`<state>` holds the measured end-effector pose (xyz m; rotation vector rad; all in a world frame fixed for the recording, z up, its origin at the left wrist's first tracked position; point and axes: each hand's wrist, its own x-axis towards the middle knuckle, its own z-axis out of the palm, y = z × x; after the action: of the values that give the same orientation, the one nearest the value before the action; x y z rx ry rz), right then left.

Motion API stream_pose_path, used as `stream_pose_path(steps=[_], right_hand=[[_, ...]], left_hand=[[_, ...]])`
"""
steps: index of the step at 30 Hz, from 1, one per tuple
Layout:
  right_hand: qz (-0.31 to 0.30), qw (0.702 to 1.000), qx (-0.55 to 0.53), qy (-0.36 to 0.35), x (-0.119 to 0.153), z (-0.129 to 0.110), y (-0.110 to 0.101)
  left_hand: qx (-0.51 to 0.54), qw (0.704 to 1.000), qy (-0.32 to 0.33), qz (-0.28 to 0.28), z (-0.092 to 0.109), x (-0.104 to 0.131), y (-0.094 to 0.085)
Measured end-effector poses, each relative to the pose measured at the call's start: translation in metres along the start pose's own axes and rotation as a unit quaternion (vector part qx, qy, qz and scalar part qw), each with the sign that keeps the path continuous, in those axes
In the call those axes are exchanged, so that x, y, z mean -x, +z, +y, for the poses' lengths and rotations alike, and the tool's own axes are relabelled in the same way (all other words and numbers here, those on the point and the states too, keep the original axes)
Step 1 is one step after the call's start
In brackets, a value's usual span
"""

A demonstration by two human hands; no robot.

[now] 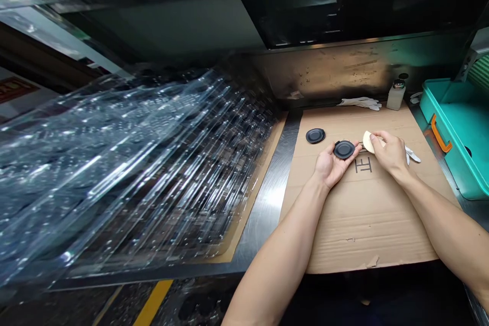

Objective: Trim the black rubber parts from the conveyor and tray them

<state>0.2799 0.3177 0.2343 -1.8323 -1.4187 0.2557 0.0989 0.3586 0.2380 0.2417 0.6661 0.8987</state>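
A round black part (344, 149) rests in my left hand (331, 167), held between the thumb and fingers over the cardboard sheet (344, 214). My right hand (390, 154) grips a pale, cream-coloured pad (369, 142) just to the right of that part. Pad and part are apart. Another round black part (315, 136) lies on the cardboard to the left of my hands. White cloth-like pieces (412, 155) show on the cardboard behind my right wrist.
Stacked clear plastic trays (153, 163) fill the left side. A small bottle (396, 95) and white gloves (361, 103) lie at the cardboard's back edge. A teal bin (454, 132) with an orange latch stands at the right. A metal ledge crosses above.
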Motion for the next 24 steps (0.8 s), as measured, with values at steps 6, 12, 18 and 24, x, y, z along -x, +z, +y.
stream_pose_path(steps=[6, 12, 18, 24], right_hand=[[-0.057, 0.995, 0.083, -0.002, 0.001, 0.005, 0.006], [-0.064, 0.991, 0.12, -0.001, 0.0, 0.006, 0.007], [-0.079, 0.989, 0.122, 0.002, -0.001, 0.011, 0.011], [-0.098, 0.987, 0.124, 0.0, 0.0, 0.011, 0.015]], left_hand=[[0.025, 0.999, 0.011, 0.02, 0.005, 0.003, 0.002], [-0.121, 0.986, 0.113, 0.026, 0.005, 0.003, -0.003], [-0.428, 0.869, 0.213, 0.127, 0.062, 0.002, -0.03], [-0.577, 0.766, 0.24, 0.15, 0.123, -0.023, -0.039]])
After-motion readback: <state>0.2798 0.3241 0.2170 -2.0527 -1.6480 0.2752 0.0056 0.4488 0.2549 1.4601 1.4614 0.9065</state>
